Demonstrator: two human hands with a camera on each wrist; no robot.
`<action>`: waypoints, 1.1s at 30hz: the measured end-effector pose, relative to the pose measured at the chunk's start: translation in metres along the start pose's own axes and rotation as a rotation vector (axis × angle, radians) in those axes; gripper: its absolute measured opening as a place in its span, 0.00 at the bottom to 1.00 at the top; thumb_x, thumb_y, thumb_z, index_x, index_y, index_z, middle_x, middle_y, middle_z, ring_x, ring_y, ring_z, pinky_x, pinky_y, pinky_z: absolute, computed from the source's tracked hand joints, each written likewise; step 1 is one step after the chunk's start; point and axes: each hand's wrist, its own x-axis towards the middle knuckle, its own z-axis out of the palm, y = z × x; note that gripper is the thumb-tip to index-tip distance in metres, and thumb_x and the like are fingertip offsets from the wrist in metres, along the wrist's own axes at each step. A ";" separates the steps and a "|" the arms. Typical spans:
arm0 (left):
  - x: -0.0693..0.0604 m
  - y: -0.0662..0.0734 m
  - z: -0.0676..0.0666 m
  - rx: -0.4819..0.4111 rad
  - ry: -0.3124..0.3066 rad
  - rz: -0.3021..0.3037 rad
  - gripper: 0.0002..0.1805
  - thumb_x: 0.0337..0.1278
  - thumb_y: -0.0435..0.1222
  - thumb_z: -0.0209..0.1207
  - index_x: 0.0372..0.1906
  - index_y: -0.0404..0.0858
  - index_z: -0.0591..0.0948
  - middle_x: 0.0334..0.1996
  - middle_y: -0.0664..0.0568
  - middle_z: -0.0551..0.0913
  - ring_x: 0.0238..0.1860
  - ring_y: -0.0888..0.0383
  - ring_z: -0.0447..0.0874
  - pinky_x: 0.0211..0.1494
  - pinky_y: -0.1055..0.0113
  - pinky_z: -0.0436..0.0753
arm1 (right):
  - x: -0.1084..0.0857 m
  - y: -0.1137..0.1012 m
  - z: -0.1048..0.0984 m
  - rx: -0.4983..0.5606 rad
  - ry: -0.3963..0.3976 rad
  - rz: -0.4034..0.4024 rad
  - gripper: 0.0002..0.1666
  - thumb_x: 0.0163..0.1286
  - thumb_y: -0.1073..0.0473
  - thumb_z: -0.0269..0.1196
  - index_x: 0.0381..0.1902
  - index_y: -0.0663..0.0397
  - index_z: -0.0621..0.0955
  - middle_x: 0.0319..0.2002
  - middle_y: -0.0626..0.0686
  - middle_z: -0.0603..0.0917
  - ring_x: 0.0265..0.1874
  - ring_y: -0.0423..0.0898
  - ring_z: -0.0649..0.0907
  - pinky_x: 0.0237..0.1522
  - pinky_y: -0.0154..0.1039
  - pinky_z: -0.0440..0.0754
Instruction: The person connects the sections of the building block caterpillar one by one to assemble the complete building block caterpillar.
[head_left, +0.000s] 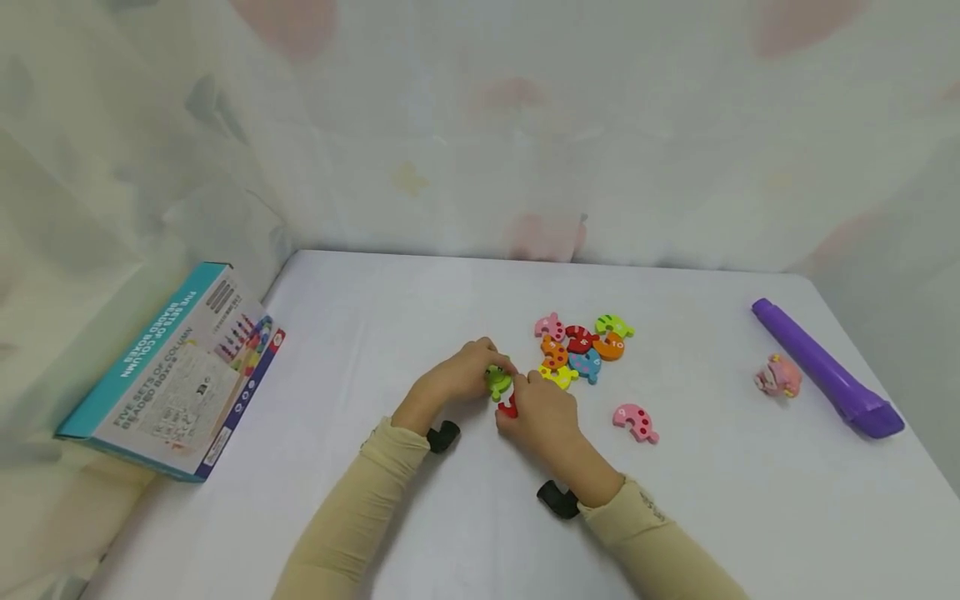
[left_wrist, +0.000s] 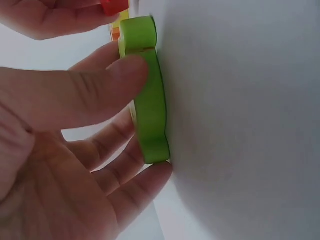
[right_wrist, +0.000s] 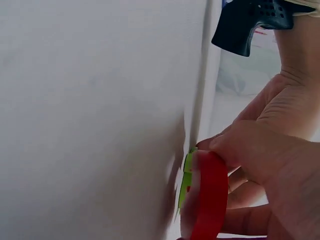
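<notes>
In the head view my left hand (head_left: 459,375) grips a green animal-shaped piece (head_left: 498,381) near the table's middle. The left wrist view shows the thumb on the edge of the green piece (left_wrist: 150,100), with fingers curled behind it. Just right of it, my right hand (head_left: 546,417) pinches a red piece (head_left: 507,407), partly hidden by the fingers. The red piece (right_wrist: 212,195) stands beside the green one in the right wrist view; whether they touch, I cannot tell.
Several colourful pieces, among them a blue one (head_left: 585,364), cluster beyond my right hand. A pink piece (head_left: 635,422) lies apart at right. Farther right are a pink figurine (head_left: 778,377) and a purple tube (head_left: 825,367). A printed box (head_left: 172,375) stands at the left.
</notes>
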 end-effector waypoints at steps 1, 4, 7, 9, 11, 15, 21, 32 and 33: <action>0.000 0.000 0.000 -0.003 0.002 -0.003 0.27 0.44 0.19 0.56 0.47 0.50 0.83 0.44 0.50 0.71 0.49 0.53 0.68 0.51 0.62 0.73 | 0.000 0.000 0.001 -0.001 -0.005 0.006 0.33 0.54 0.42 0.63 0.51 0.59 0.76 0.27 0.51 0.72 0.21 0.43 0.72 0.18 0.37 0.74; 0.001 0.000 0.001 -0.006 0.004 0.000 0.29 0.43 0.18 0.55 0.48 0.50 0.83 0.44 0.50 0.71 0.49 0.54 0.68 0.49 0.64 0.72 | 0.002 -0.001 0.002 -0.001 -0.020 0.020 0.35 0.54 0.40 0.64 0.52 0.59 0.76 0.29 0.51 0.72 0.22 0.43 0.72 0.19 0.38 0.75; 0.003 -0.001 0.001 -0.011 0.004 0.027 0.30 0.43 0.17 0.55 0.50 0.49 0.82 0.44 0.50 0.72 0.48 0.54 0.68 0.49 0.64 0.73 | 0.002 -0.002 0.004 0.019 -0.026 0.028 0.39 0.53 0.38 0.66 0.53 0.59 0.75 0.32 0.53 0.75 0.24 0.45 0.75 0.22 0.40 0.77; 0.003 -0.003 0.001 -0.010 -0.003 0.032 0.31 0.43 0.18 0.56 0.53 0.48 0.80 0.45 0.49 0.72 0.49 0.54 0.69 0.49 0.63 0.73 | 0.002 -0.003 0.006 0.041 -0.028 0.029 0.40 0.52 0.36 0.66 0.52 0.59 0.74 0.34 0.53 0.76 0.26 0.46 0.76 0.24 0.41 0.79; 0.004 -0.005 0.001 -0.008 -0.012 0.026 0.33 0.43 0.19 0.58 0.57 0.47 0.77 0.46 0.49 0.73 0.50 0.53 0.70 0.51 0.62 0.73 | 0.001 -0.003 0.007 0.064 -0.031 0.025 0.41 0.50 0.35 0.66 0.51 0.59 0.74 0.35 0.54 0.77 0.27 0.47 0.77 0.24 0.43 0.79; 0.004 -0.006 0.001 -0.023 -0.007 0.011 0.34 0.44 0.21 0.60 0.62 0.41 0.72 0.50 0.48 0.74 0.53 0.53 0.70 0.57 0.60 0.71 | -0.001 -0.002 0.003 0.072 -0.054 0.008 0.42 0.47 0.35 0.69 0.51 0.58 0.73 0.36 0.54 0.77 0.29 0.47 0.77 0.26 0.44 0.79; 0.006 -0.007 -0.001 -0.020 0.018 0.044 0.30 0.43 0.23 0.63 0.58 0.37 0.75 0.48 0.49 0.75 0.50 0.55 0.71 0.57 0.63 0.71 | -0.002 0.002 -0.007 0.089 -0.081 -0.029 0.38 0.44 0.44 0.73 0.48 0.58 0.73 0.34 0.53 0.77 0.29 0.47 0.78 0.26 0.45 0.80; 0.007 -0.012 0.001 -0.025 0.018 0.068 0.26 0.49 0.26 0.61 0.57 0.37 0.75 0.48 0.49 0.75 0.51 0.55 0.72 0.57 0.62 0.71 | 0.006 0.000 -0.005 0.121 0.020 -0.032 0.32 0.48 0.43 0.71 0.44 0.55 0.73 0.32 0.51 0.80 0.26 0.46 0.78 0.25 0.44 0.80; 0.007 -0.013 0.000 -0.031 0.018 0.065 0.26 0.49 0.26 0.61 0.57 0.37 0.75 0.48 0.49 0.75 0.51 0.55 0.72 0.57 0.62 0.72 | 0.007 0.000 -0.004 0.115 0.018 -0.034 0.32 0.48 0.43 0.71 0.44 0.56 0.73 0.31 0.52 0.80 0.25 0.46 0.78 0.25 0.43 0.80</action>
